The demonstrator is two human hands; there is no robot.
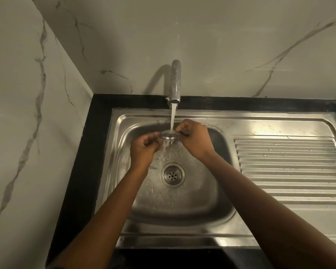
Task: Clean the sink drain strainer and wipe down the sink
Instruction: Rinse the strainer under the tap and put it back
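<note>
Strainer (168,136): small round metal piece at frame centre, held roughly level above the basin and clear of the drain below it.
Left hand (144,147): fingers curled, pinching the strainer's left rim.
Right hand (194,138): fingers curled, pinching the right rim; the exact fingertip contact is too small to make out.
Water (172,119): a steady stream falls from the tap (175,82) straight onto the strainer and sprays out beneath it.
Reason for the hold: an edge grip from both sides likely keeps the perforated face open to the flow, and holding it over the basin lets loosened dirt fall inside the sink.
Drain (172,175): lower centre of the basin, its fixed holed plate uncovered and wet.
Step in hand: rinsing, by my reading; the wipe-down looks not yet started, and no cloth or sponge is in view.
Sink (229,212): stainless steel, splashed with droplets around the basin floor.
Drainboard (289,162): ribbed steel at the right of the frame, beaded with a few drops.
Counter (81,171): black, framing the sink on the left and along the back.
Walls (221,45): pale marble-look panels with grey veins, meeting in a corner at the upper left.
Light: dim and warm.
</note>
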